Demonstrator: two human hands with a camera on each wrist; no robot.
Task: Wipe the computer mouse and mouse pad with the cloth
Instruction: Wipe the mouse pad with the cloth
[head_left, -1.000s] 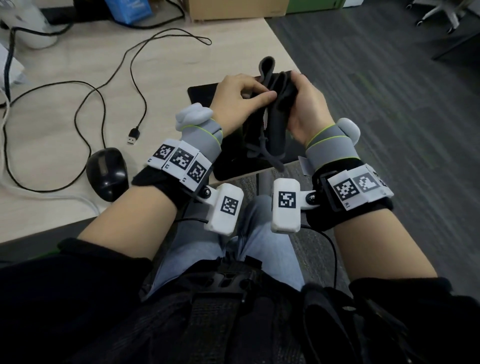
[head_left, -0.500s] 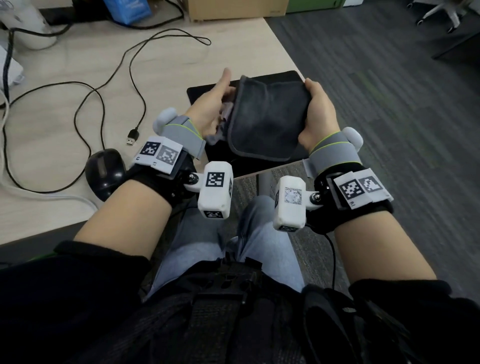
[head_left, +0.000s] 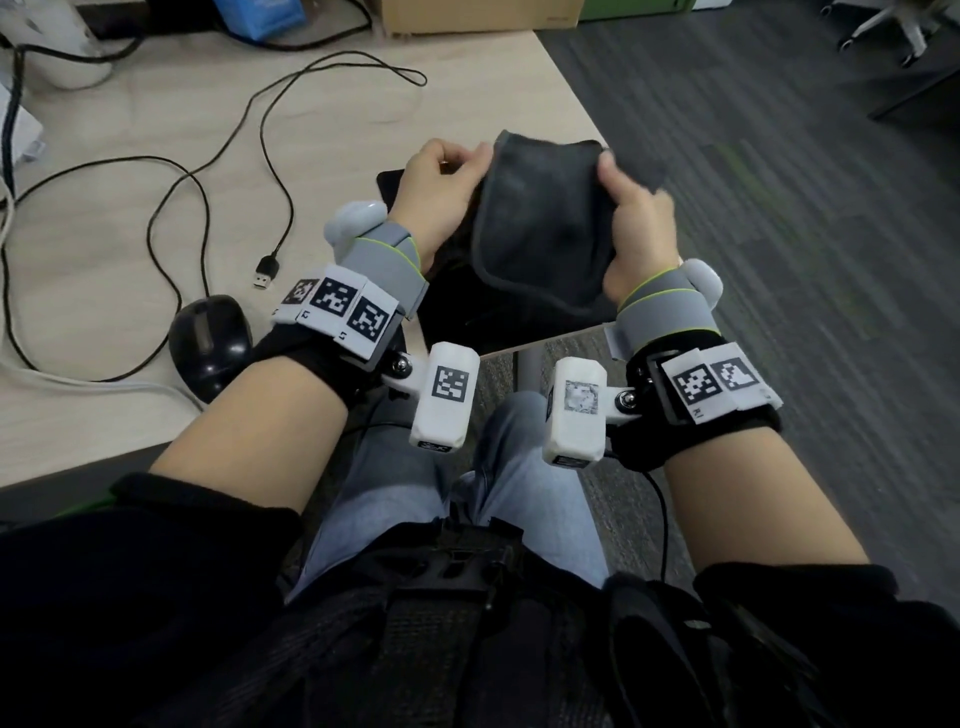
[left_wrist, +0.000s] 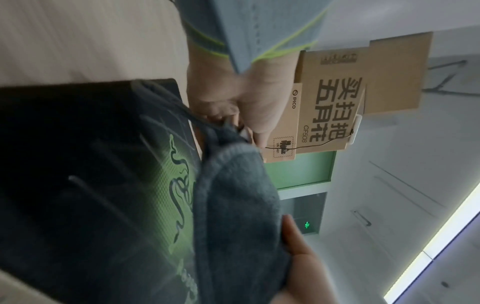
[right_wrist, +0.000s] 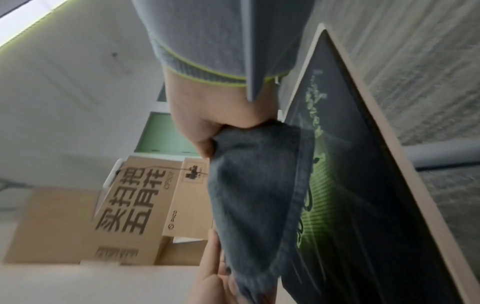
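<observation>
— Both hands are gripping that dark cloth (head_left: 540, 223): left hand (head_left: 436, 192) pinching 1 edge, right hand (head_left: 639, 228) clutching the other, above the mouse pad (head_left: 457, 322).

— And the mouse (head_left: 210, 343)?

— It's sitting on the desk (head_left: 130, 130), left of the pad, untouched.

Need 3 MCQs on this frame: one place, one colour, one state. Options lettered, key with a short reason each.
1. Where is the computer mouse?
A. on the desk, to the left of the left hand's forearm
B. on the mouse pad
C. in the right hand

2. What colour is the logo on the mouse pad?
A. red
B. green
C. white

3. How is the cloth held?
A. lying flat on the desk
B. in the left hand alone
C. by both hands, above the pad

Key: 1 A, the head view shows it on bare desk; 2 B, both wrist views show green print; 3 C, left hand and right hand grip opposite edges.
</observation>
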